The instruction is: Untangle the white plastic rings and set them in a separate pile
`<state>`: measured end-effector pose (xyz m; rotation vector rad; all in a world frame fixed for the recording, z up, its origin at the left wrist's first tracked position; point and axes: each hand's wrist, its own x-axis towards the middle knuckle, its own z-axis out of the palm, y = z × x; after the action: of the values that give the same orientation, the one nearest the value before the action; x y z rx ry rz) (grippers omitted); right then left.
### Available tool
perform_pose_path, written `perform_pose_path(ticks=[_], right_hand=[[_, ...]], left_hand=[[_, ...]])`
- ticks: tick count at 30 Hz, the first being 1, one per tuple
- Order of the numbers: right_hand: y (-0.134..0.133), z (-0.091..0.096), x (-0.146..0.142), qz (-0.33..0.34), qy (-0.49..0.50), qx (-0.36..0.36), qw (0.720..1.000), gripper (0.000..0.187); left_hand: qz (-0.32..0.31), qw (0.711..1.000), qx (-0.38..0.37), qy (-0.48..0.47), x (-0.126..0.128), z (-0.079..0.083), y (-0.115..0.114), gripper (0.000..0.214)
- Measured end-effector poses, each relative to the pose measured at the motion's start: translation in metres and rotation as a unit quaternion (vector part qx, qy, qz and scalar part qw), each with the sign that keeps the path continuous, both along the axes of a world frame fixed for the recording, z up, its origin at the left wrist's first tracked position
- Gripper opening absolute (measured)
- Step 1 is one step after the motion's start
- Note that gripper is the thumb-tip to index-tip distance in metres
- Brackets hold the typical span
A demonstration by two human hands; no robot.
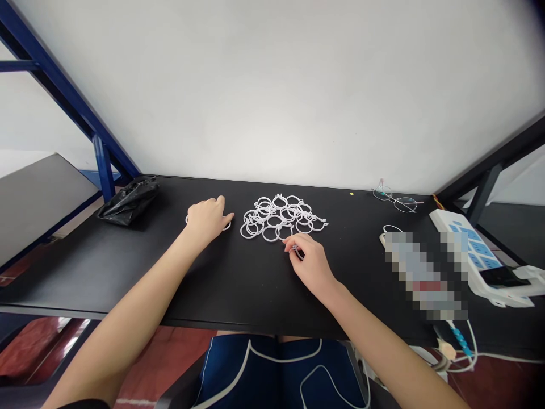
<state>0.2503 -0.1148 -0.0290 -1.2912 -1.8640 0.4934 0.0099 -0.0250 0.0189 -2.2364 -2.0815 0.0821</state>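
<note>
A pile of thin white plastic rings with small clasp-like ends (272,220) lies at the middle of the black table. Just in front of the pile, my right hand (313,262) pinches one white ring (299,254) between thumb and fingers; the hand covers much of that ring. To the left of the pile, my left hand (207,220) rests low over the table, thumb and index finger apart. Parts of more white rings (227,224) stick out on both sides of it. The other fingertips of this hand are hidden.
A crumpled black plastic bag (130,201) lies at the far left. Toward the right are eyeglasses (395,199), a blurred-out phone-like device (423,278) with a cable, and a white power strip (472,250). A white wall (272,102) borders the back edge.
</note>
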Motion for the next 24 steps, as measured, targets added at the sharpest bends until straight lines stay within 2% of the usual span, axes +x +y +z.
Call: perform_pose_path(ticks=[5, 13, 24], right_hand=[[0.000, 0.001, 0.000, 0.002, -0.002, -0.002, 1.000, 0.024], [0.001, -0.002, 0.000, 0.000, 0.000, 0.005, 1.000, 0.026], [0.002, -0.003, 0.001, 0.005, 0.001, 0.010, 1.000, 0.026]], left_hand=[[-0.008, 1.000, -0.003, -0.001, -0.001, -0.001, 0.000, 0.031], [-0.034, 0.998, 0.048, -0.014, 0.003, -0.006, -0.001, 0.029], [-0.056, 0.998, 0.042, -0.007, 0.006, -0.011, -0.001, 0.029]])
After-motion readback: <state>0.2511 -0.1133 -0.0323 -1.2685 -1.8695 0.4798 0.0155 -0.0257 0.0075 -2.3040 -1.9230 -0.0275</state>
